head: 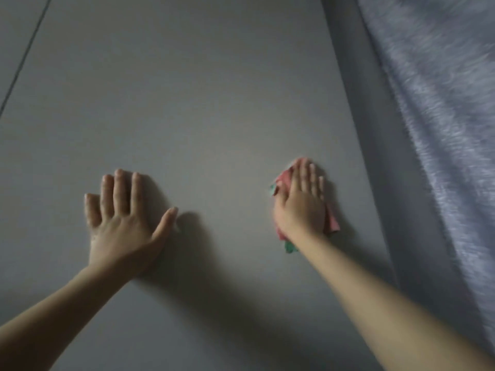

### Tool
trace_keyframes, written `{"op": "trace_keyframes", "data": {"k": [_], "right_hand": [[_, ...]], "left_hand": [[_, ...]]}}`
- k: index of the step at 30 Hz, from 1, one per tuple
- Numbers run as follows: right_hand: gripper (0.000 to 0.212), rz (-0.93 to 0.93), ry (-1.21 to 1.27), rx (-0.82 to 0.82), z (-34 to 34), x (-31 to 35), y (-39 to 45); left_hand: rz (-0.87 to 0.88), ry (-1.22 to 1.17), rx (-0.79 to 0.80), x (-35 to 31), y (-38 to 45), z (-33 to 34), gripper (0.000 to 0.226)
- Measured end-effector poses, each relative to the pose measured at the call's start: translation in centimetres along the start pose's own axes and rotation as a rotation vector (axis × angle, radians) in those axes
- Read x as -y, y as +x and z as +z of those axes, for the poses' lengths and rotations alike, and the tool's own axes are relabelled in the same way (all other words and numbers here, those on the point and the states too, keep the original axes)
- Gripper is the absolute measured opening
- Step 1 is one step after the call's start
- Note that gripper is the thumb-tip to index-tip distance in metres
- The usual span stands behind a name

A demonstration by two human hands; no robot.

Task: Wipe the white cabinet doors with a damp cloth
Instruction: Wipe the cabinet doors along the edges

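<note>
A plain white cabinet door (192,103) fills most of the dim view. My left hand (120,218) lies flat on it with fingers straight and thumb spread, holding nothing. To the right, my right hand (302,202) presses a pink cloth with green patches (333,223) flat against the door. The fingers are straight on top of the cloth. Most of the cloth is hidden under the palm; only its edges stick out around the hand.
A dark seam (25,53) between door panels runs diagonally at the upper left. A grey-blue curtain (434,108) hangs along the right side, close to the door's right edge (356,116).
</note>
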State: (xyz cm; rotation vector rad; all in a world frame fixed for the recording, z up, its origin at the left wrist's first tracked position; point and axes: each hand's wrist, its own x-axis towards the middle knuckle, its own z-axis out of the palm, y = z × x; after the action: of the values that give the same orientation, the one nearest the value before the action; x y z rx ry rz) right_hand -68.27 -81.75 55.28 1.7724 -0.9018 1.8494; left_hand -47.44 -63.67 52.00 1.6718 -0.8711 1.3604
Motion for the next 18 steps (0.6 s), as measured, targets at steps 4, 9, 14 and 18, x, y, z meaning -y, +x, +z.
{"op": "trace_keyframes", "data": {"k": [4, 9, 14, 18], "right_hand": [[0.061, -0.686, -0.027, 0.12, -0.4, -1.3, -4.6], [0.06, 0.112, 0.059, -0.021, -0.5, -3.5, 0.6], [0.064, -0.366, 0.03, 0.035, 0.1, 1.0, -7.9], [0.06, -0.571, 0.012, 0.121, -1.0, -5.0, -5.1]], "left_hand": [[-0.014, 0.031, 0.063, -0.1, 0.0, -0.5, 0.116], [-0.017, 0.058, 0.149, -0.4, 0.0, -0.9, 0.117], [-0.026, 0.145, 0.246, -1.2, 1.2, -1.9, 0.121], [0.129, 0.073, 0.277, -3.5, -1.0, -0.7, 0.119]]}}
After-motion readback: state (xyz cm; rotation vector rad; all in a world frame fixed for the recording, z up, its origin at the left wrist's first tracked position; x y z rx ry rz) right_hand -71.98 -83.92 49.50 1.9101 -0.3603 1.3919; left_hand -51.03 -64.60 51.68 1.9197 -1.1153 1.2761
